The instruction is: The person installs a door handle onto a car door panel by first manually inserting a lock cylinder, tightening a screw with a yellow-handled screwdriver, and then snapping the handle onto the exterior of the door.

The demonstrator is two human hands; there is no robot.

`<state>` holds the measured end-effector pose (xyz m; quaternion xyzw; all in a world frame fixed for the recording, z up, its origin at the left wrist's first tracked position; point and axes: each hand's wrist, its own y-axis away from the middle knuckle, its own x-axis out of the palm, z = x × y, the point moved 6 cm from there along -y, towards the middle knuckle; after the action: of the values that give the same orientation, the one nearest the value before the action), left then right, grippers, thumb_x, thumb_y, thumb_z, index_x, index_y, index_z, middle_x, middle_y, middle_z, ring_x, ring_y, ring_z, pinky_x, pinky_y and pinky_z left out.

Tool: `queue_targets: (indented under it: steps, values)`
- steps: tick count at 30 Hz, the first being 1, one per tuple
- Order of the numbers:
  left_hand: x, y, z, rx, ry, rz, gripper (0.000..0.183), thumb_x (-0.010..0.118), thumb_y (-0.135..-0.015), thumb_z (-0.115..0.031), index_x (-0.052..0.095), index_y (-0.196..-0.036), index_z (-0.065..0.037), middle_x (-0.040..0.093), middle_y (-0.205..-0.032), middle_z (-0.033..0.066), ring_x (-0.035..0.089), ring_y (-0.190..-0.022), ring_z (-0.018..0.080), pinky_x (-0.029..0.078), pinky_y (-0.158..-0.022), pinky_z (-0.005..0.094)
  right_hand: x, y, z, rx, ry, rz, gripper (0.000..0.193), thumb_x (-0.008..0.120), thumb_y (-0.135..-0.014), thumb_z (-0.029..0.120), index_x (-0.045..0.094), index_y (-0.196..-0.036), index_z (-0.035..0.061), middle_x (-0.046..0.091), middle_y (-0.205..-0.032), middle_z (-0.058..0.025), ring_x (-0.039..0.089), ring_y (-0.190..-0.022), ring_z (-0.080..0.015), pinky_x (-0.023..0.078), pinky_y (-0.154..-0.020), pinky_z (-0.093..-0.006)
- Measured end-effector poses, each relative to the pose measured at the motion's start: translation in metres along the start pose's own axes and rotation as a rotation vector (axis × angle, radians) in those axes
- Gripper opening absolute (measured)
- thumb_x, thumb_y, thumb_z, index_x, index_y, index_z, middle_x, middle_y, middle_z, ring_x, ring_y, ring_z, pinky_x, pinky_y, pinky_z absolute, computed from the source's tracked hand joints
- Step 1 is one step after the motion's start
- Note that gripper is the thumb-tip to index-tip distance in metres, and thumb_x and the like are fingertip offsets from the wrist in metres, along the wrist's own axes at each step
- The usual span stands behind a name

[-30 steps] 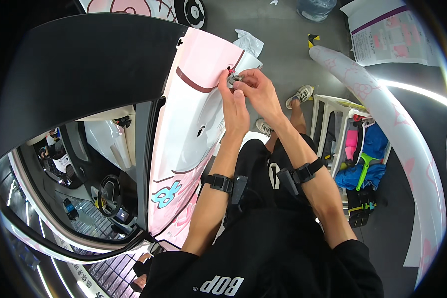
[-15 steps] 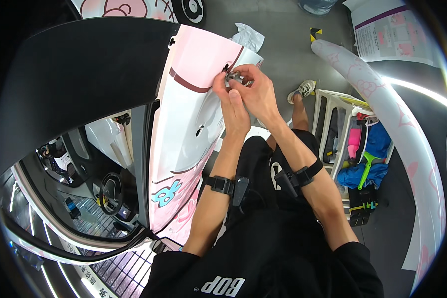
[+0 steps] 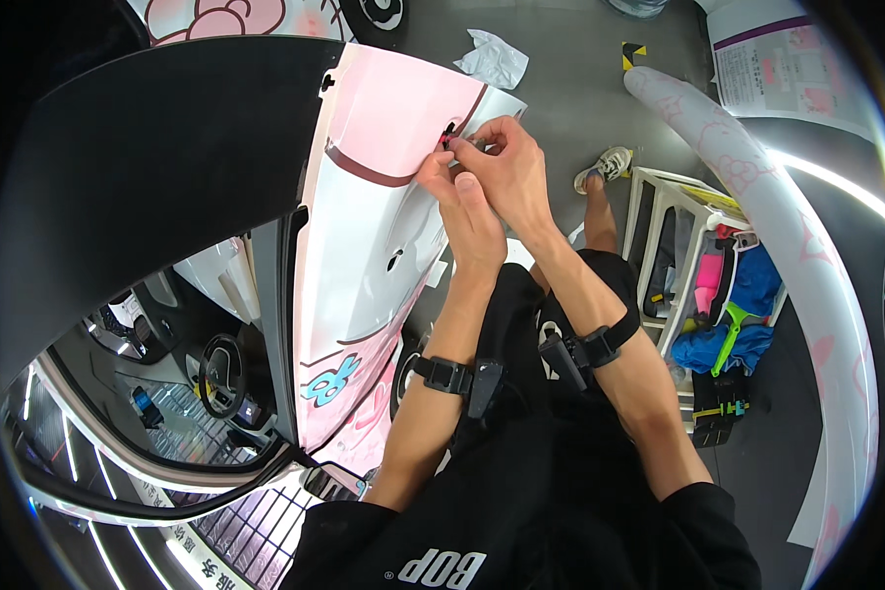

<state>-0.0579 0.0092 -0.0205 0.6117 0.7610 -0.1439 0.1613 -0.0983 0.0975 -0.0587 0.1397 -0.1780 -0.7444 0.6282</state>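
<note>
A car door (image 3: 369, 236), wrapped in pink and white film with a brown curved stripe, stands in front of me on the left. Near its upper right edge is a small dark opening (image 3: 449, 129). My right hand (image 3: 514, 177) is at that opening, thumb and fingertips pinched together; a bit of grey and reddish-pink shows at the tips, too small to name. Just below, my left hand (image 3: 470, 221) rests its fingertips by the door's surface, thumb apart from the fingers, with nothing visible in it. Lower on the panel is a second dark hole (image 3: 394, 260).
A white cart (image 3: 703, 221) with cloths and a green scraper (image 3: 729, 339) stands to my right. A long printed film roll (image 3: 801, 241) curves beyond it. Crumpled white paper (image 3: 493, 61) lies on the floor ahead. The door's dark window (image 3: 187, 128) spans the left.
The grey metal piece between my hands is now mostly hidden behind my right fingers. My right hand has shifted closer to the opening, and my left thumb and fingers have drawn slightly away.
</note>
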Motion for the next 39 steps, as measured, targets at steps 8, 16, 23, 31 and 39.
queue_targets:
  steps: [8,16,23,31,39]
  values:
    - [0.003,-0.003,-0.002,-0.008,0.004,-0.016,0.042,0.031,-0.108,-0.037,0.037,-0.126,0.001,0.046,-0.123,0.0196,0.05,-0.112,0.0288,0.041,-0.097,0.0409,0.002,-0.002,-0.002,-0.078,-0.048,0.055,0.021,0.075,-0.085,0.017,0.069,-0.098,0.002,0.071,-0.08,-0.0079,0.061,-0.061,-0.0119,0.049,-0.056,-0.0286]
    - [0.004,-0.01,-0.005,-0.071,-0.14,0.091,0.037,0.039,-0.107,-0.031,0.04,-0.128,0.001,0.055,-0.116,0.0201,0.056,-0.102,0.0302,0.044,-0.092,0.0408,-0.001,-0.005,0.003,-0.257,0.026,0.127,0.02,0.075,-0.083,0.013,0.07,-0.098,0.0011,0.072,-0.082,-0.0097,0.059,-0.06,-0.0149,0.049,-0.057,-0.0306]
    - [0.002,-0.005,-0.005,-0.019,-0.035,0.11,0.057,0.031,-0.108,-0.05,0.037,-0.132,0.0,0.046,-0.132,0.0229,0.048,-0.12,0.0326,0.036,-0.105,0.0437,0.003,0.006,-0.002,-0.207,-0.092,0.161,0.028,0.072,-0.085,0.013,0.074,-0.111,0.0027,0.073,-0.092,-0.0123,0.065,-0.073,-0.0184,0.052,-0.067,-0.0311]
    - [-0.007,-0.001,0.003,-0.038,0.018,0.129,0.063,0.021,-0.107,-0.056,0.039,-0.134,-0.001,0.042,-0.14,0.0206,0.043,-0.126,0.0305,0.033,-0.109,0.0431,0.008,0.022,0.002,-0.15,-0.091,0.198,0.037,0.068,-0.09,0.014,0.069,-0.125,0.0025,0.069,-0.097,-0.0098,0.061,-0.077,-0.0145,0.051,-0.071,-0.0283]
    - [-0.007,-0.003,0.005,-0.044,0.084,0.09,0.059,0.019,-0.11,-0.053,0.042,-0.132,-0.003,0.042,-0.139,0.0157,0.041,-0.13,0.0276,0.031,-0.111,0.0412,0.008,0.024,0.01,-0.278,0.047,0.239,0.039,0.061,-0.092,0.011,0.063,-0.13,0.0007,0.068,-0.096,-0.0162,0.066,-0.081,-0.0308,0.053,-0.071,-0.038]
